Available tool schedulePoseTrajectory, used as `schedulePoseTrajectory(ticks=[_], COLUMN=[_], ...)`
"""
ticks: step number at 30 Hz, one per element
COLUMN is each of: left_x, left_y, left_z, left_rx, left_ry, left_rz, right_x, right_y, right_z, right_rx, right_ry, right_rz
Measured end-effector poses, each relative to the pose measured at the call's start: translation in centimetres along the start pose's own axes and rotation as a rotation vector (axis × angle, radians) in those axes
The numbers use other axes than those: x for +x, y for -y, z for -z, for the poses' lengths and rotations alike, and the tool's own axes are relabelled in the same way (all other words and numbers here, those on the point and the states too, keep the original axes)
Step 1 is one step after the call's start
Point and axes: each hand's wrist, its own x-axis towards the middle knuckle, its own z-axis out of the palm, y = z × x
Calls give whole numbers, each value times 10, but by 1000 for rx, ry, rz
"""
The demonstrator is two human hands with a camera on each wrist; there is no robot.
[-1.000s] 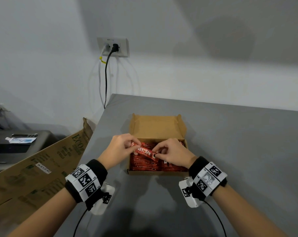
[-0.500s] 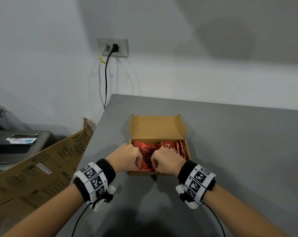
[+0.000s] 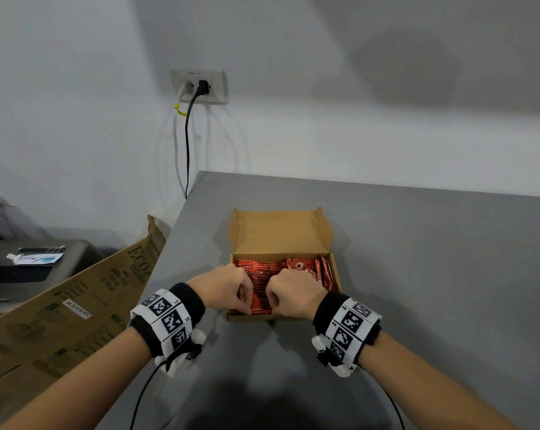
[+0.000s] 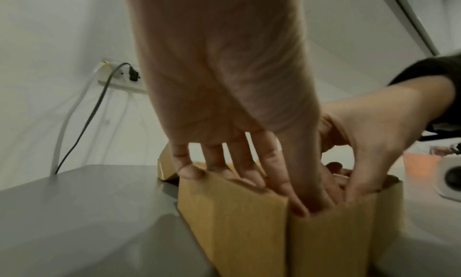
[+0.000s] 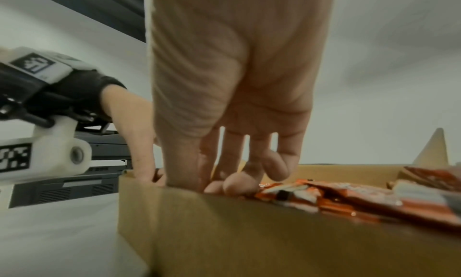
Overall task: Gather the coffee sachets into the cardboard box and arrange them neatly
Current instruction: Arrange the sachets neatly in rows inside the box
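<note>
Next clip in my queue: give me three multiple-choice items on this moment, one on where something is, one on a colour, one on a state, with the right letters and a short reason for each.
1. Where are the coffee sachets?
A. Scattered on the table
B. Inside the cardboard box
C. On the black printer

2. What colour are the sachets?
A. Red
B. Blue
C. Green

3. How does the box lid stand?
A. Shut flat
B. Torn off
C. Open, raised at the far side

Key: 1 B, since the head view shows the sachets packed within the box walls, with the left hand and right hand working in them at the near edge. 2 A, as the wrappers show red in the head and right wrist views. 3 C, because the brown flap stands up behind the sachets, leaving them uncovered.
</note>
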Motion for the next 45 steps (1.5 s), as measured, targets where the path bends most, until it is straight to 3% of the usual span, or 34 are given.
schedulePoseTrajectory(ticks=[4, 6, 9, 13, 19, 24, 31, 35, 39, 42, 45], left_x=[-1, -2, -4, 8, 28, 33, 32, 31, 30, 26, 21], left_y=[-3, -2, -1, -11, -31, -34, -35, -33, -34, -31, -23], left_z=[-8, -9, 2, 6, -6, -7, -9, -8, -6, -1, 6], left_rx=[142, 149, 26, 33, -137, -151, -158, -238, -206, -96, -110], left_ry=[-61, -94, -163, -336, -403, -451, -501, -526, -573, -657, -639], left_rz=[-30, -32, -32, -66, -2, -13, -27, -37, -114, -157, -148], right_x=[-3, -5, -11, -16, -14, -12, -13, -16, -17, -17, -18], right_y=[-13, -31, -59, -54, -30, -31, -33, -35, -32, -30, -30], right_z=[7, 15, 20, 10, -6, -8, -6, -2, -3, -2, 1], right_rx=[205, 280, 210, 120, -40, 18, 34, 65, 47, 203, 361], right_ry=[-2, -148, -367, -230, -265, -251, -352, -504, -526, -549, -546], right_rz=[-92, -207, -379, -454, -402, -404, -321, -303, -163, -90, -46])
